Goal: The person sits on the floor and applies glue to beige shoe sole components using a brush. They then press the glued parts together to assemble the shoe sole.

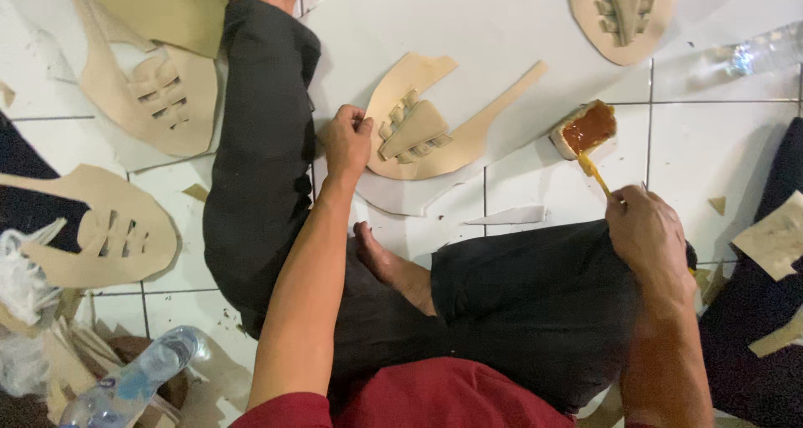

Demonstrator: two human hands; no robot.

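Pinching tan cutout [418,131] edge w/ left hand [347,139]; right hand [648,235] fisted on glue brush [595,173].

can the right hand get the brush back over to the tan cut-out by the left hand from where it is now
Probably yes. The right hand dips the brush in the glue pot; only bare white sheet lies between that and the tan cut-out.

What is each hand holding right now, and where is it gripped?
The right hand grips a yellow brush by its handle end, its tip in the glue pot. The left hand holds nothing, resting on the tan cutout edge.
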